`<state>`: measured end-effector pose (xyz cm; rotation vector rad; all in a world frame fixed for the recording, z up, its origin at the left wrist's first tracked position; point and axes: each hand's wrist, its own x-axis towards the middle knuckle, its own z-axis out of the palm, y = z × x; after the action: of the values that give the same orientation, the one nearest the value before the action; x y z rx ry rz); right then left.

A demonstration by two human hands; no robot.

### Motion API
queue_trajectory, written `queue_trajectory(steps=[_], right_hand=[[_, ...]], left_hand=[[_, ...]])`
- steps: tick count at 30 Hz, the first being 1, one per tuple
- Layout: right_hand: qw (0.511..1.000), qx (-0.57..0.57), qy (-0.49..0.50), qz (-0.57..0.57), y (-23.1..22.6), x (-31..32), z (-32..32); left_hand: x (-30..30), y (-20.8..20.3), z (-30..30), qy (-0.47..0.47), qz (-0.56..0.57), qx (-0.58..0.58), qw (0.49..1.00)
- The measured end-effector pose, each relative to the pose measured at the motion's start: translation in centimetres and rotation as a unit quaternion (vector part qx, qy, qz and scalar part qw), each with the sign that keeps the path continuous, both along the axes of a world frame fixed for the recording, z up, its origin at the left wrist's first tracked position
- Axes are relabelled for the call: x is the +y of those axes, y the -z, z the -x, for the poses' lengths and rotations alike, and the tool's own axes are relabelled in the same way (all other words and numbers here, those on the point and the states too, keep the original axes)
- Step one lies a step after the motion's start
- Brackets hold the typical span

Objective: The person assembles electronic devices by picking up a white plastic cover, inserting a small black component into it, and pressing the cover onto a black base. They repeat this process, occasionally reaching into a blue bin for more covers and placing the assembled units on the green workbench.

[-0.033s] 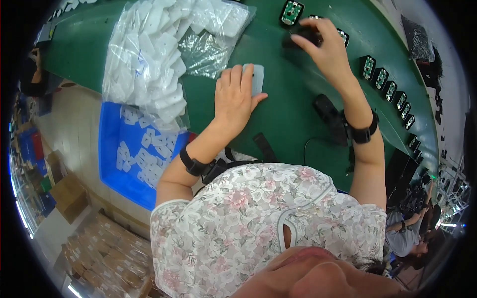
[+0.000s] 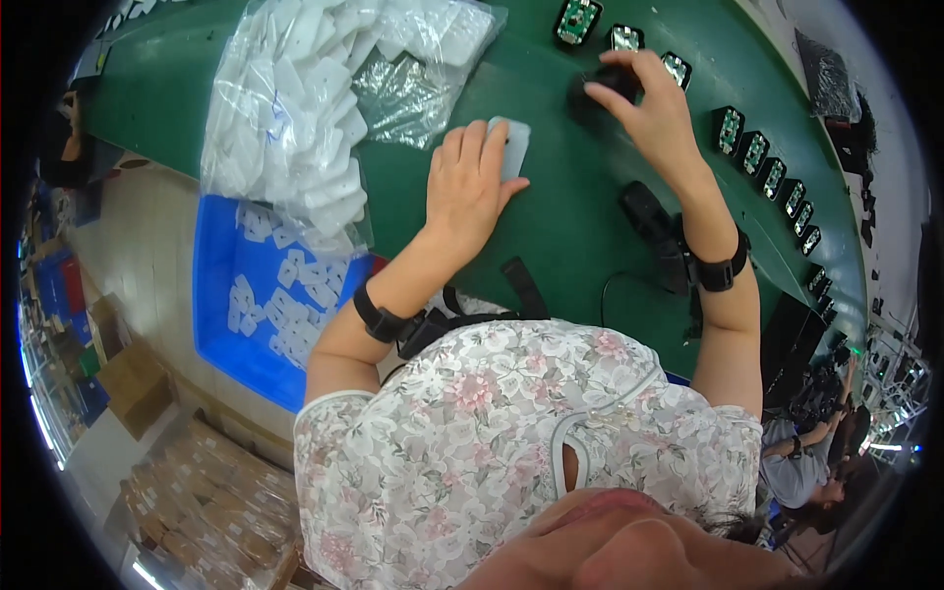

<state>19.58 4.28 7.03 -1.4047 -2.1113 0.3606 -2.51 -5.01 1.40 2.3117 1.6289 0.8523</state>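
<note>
My left hand [image 2: 462, 192] lies nearly flat on the green table, its fingers stretched out and the thumb apart. It partly covers a translucent white plastic plate [image 2: 515, 157], whose right part shows beside the index finger. My right hand [image 2: 657, 110] is closed on a black object [image 2: 596, 96], which is blurred by motion, so its kind cannot be made out. Behind that hand stand black housings with green circuit boards, among them one at the top [image 2: 577, 22] and one beside my knuckles [image 2: 676, 68].
A clear bag of white plates [image 2: 285, 128] lies at the left, above a blue bin [image 2: 211, 295] of small white parts. A row of black housings [image 2: 754, 154] follows the table's right edge. A black device [image 2: 649, 218] lies near my right forearm. Another person [image 2: 801, 462] sits at the far right.
The white plate has tilted and shifted slightly right and away under my left hand. My right hand has moved a little right and toward me with the black object.
</note>
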Motion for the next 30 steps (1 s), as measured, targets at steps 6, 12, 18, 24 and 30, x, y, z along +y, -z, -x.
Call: queue_trajectory(steps=[6, 12, 18, 24, 30], right_hand=[[0.995, -0.062, -0.045, 0.057, 2.4, -3.3, -2.1], [0.992, -0.045, -0.114, 0.011, 1.7, -5.5, 2.0], [0.984, -0.114, -0.137, 0.017, 2.3, -6.1, 4.1], [0.980, -0.151, -0.130, -0.014, 2.9, -7.5, 4.6], [0.985, -0.116, -0.124, 0.010, 2.0, -7.3, 4.2]], left_hand=[[2.9, 2.3, 1.4, 0.152, -0.003, -0.106, 0.983], [2.1, 2.6, 2.4, 0.117, 0.064, -0.254, 0.958], [1.8, 2.8, 2.7, 0.145, 0.041, -0.195, 0.969], [0.9, 2.8, 3.0, 0.152, 0.008, -0.094, 0.984], [0.5, 2.1, 2.4, 0.147, -0.060, -0.002, 0.987]])
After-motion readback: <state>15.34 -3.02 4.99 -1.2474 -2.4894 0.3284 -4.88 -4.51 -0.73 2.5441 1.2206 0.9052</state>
